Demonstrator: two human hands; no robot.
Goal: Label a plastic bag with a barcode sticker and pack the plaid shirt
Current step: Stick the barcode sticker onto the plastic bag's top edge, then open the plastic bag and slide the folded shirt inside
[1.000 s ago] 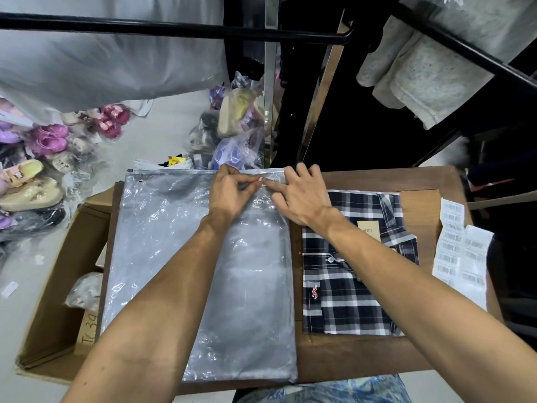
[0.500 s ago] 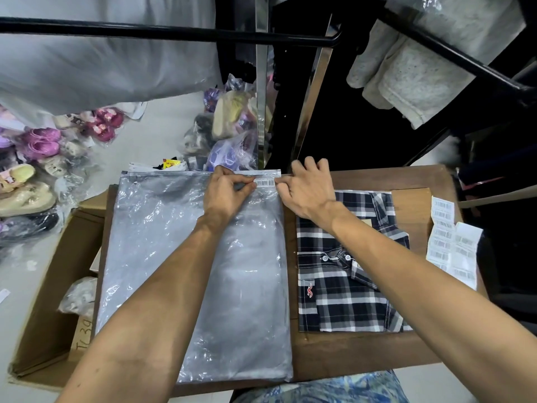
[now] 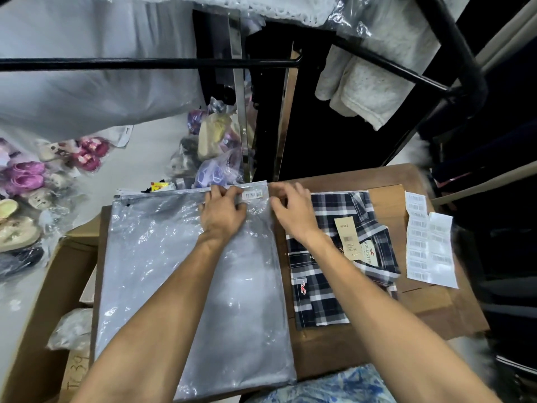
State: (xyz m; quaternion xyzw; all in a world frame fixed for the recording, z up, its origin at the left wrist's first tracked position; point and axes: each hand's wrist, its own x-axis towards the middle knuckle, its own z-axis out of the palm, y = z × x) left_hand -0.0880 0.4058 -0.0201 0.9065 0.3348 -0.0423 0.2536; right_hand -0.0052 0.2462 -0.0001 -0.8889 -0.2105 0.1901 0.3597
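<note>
A large clear plastic bag (image 3: 162, 271) lies flat on the wooden table (image 3: 334, 350). A white barcode sticker (image 3: 253, 194) is stuck near the bag's top right corner, by the zip strip. My left hand (image 3: 222, 212) rests on the bag just left of the sticker, fingers curled on the zip edge. My right hand (image 3: 292, 209) hovers at the bag's right edge, fingers spread, holding nothing. The folded dark plaid shirt (image 3: 328, 289) with paper tags lies right of the bag, partly under my right forearm.
A sheet of barcode stickers (image 3: 430, 245) lies at the table's right edge. An open cardboard box (image 3: 37, 315) stands at the left. Bagged shoes (image 3: 26, 181) cover the floor beyond. A black clothes rail (image 3: 145, 64) with hanging garments crosses overhead.
Both hands have lifted off the sticker, which now shows fully on the bag. My right hand has drawn back to the right. The camera has tilted up.
</note>
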